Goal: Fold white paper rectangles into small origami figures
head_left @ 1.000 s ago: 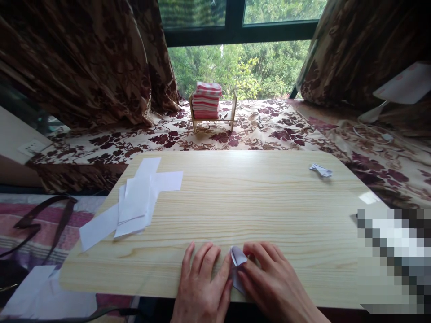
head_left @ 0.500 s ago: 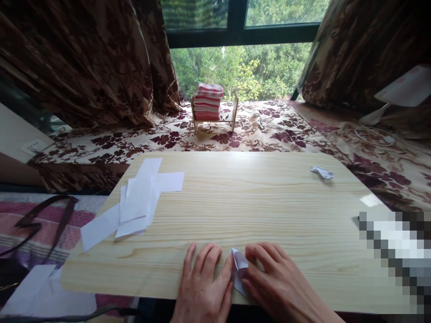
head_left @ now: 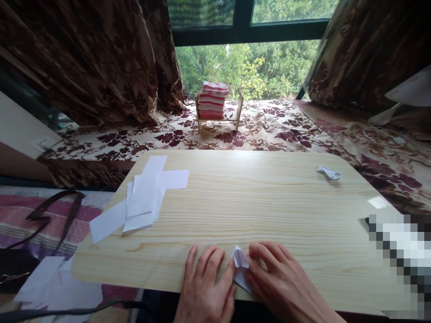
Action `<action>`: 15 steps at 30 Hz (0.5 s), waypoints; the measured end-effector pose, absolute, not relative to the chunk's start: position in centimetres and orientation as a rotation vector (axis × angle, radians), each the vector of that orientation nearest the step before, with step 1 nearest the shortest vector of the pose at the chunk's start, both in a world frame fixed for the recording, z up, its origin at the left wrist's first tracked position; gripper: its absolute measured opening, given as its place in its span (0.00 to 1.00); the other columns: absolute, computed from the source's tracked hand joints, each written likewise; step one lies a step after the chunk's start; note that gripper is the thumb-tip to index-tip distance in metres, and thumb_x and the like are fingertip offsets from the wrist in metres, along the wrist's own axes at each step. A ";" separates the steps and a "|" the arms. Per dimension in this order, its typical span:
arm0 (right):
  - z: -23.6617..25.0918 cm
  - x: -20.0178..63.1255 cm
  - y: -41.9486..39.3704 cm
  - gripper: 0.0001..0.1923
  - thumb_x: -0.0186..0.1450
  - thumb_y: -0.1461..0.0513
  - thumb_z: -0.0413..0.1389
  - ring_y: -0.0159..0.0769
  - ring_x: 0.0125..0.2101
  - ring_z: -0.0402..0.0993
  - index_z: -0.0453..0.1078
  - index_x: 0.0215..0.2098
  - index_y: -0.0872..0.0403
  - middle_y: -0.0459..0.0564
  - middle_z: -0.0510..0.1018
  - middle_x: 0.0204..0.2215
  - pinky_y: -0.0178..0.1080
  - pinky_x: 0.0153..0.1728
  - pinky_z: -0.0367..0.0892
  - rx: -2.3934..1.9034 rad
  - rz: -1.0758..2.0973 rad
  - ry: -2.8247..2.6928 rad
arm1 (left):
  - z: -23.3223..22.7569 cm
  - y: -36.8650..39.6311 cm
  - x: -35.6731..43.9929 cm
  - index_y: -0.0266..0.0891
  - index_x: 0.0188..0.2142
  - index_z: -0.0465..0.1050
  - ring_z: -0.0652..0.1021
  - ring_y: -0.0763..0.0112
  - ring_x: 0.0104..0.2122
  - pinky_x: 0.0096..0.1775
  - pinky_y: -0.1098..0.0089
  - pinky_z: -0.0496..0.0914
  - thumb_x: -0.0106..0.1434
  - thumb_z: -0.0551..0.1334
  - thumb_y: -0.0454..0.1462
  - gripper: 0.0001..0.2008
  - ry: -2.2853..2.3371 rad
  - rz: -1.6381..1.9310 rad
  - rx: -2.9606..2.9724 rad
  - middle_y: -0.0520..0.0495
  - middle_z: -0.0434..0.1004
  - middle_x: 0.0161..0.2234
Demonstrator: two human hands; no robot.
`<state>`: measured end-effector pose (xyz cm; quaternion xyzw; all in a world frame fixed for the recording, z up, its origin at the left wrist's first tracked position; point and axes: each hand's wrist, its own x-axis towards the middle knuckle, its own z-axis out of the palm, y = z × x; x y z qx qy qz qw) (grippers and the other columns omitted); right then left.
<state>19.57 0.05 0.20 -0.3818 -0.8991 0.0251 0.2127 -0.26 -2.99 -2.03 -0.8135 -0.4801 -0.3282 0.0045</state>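
Hands flat, our left hand [head_left: 205,287] and right hand [head_left: 283,287] pin the small folded white paper piece [head_left: 241,268] at the pale wooden table's [head_left: 269,211] near edge; we should crease firmly, keeping edges aligned.

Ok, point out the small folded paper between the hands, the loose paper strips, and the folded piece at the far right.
small folded paper [head_left: 241,265], head view, raised flap.
paper strips [head_left: 143,199], head view, top sheet.
far folded piece [head_left: 329,172], head view, its middle.
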 end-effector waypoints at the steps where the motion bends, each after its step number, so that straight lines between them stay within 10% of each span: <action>1: 0.1 19.6 0.0 0.14 0.69 0.66 0.45 0.40 0.37 0.67 0.69 0.48 0.56 0.53 0.73 0.37 0.42 0.37 0.64 -1.051 0.054 -2.503 | -2.0 -3.0 -0.2 0.41 0.46 0.76 0.71 0.60 0.51 0.61 0.53 0.53 0.67 0.54 0.39 0.14 -1.500 -1.012 -2.552 0.42 0.76 0.46; 15: 0.7 19.7 -0.2 0.19 0.61 0.71 0.51 0.42 0.37 0.66 0.68 0.50 0.53 0.53 0.73 0.38 0.42 0.37 0.66 -1.091 0.292 -2.467 | -3.5 -4.9 0.0 0.37 0.45 0.77 0.73 0.64 0.49 0.65 0.54 0.45 0.67 0.56 0.40 0.14 -1.244 -0.973 -2.487 0.48 0.81 0.42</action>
